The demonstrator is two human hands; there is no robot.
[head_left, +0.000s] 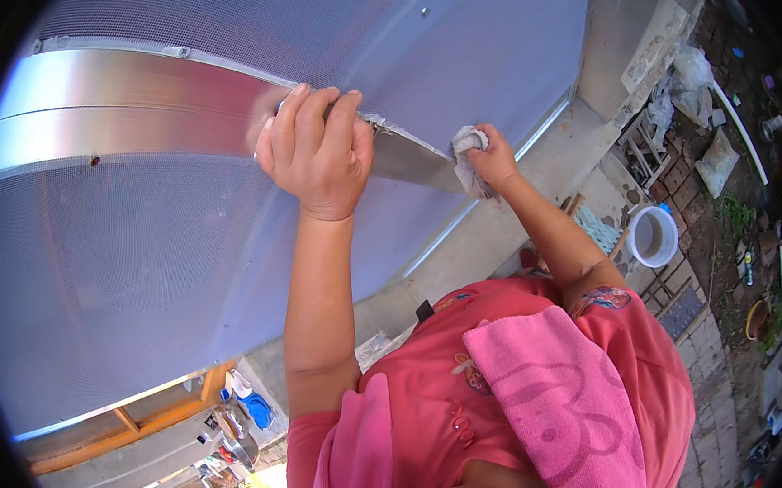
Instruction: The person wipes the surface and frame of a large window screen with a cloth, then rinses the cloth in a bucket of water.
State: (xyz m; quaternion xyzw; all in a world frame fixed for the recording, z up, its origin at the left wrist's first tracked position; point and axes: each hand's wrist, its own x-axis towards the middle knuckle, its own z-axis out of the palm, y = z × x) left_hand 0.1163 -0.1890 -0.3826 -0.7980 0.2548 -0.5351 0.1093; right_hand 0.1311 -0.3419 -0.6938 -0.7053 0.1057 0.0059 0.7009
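A screen door with grey-blue mesh (136, 262) fills the upper left, crossed by a shiny metal crossbar (129, 103). My left hand (318, 153) is closed at the bar, fingers curled over its upper edge. What lies inside those fingers is hidden, though a small dark part shows behind them. Further right, my right hand (495, 159) grips a crumpled grey cloth (467, 150). The cloth touches the crossbar near its right end, close to the door's side edge. Between the hands, the bar's upper edge has a rough whitish strip (408, 135).
A white bucket (653, 236) stands on the paving at right. Plastic bags (691, 75), a pale pipe (741, 132) and scattered debris lie beyond it. A pink towel (561, 401) hangs over my red shirt. Below the door are a wooden frame (147, 422) and blue shoes (255, 407).
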